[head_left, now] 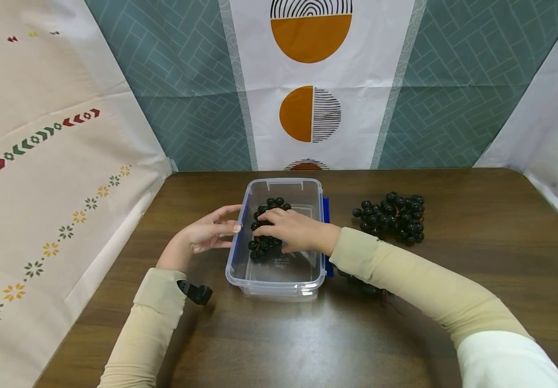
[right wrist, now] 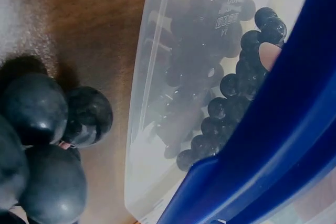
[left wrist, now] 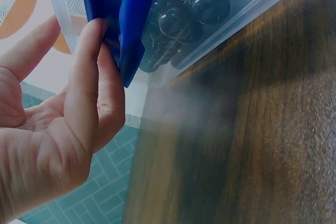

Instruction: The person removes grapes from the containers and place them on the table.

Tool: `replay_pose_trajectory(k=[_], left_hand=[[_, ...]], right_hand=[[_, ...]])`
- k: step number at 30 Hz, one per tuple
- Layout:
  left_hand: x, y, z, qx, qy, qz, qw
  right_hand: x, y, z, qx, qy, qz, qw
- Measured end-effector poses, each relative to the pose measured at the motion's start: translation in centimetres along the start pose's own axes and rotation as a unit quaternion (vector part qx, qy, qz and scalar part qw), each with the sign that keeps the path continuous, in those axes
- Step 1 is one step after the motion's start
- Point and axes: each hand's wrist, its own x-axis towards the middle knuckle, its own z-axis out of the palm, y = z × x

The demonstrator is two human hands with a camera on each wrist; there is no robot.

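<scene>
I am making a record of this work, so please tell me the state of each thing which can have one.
Transparent rectangular plastic container: open, partly filled
Blue plastic latches: unfastened
Round black grapes inside: bunched
Far black grape bunch: on brown wooden table, untouched
Near black grape bunch: partly hidden by cream sleeve
Bare left hand: touching the container's side
Bare right hand: on the grapes inside, grip unclear
</scene>
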Motion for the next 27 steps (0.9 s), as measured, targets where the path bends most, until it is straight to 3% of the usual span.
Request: replay_pose_trajectory(k=[27], left_hand=[[0.1,-0.2,0.1,-0.014,-0.006,0.005,0.9999]], right_hand=[[1.7,0.4,0.9,-0.012,-0.039,0.014,0.999]])
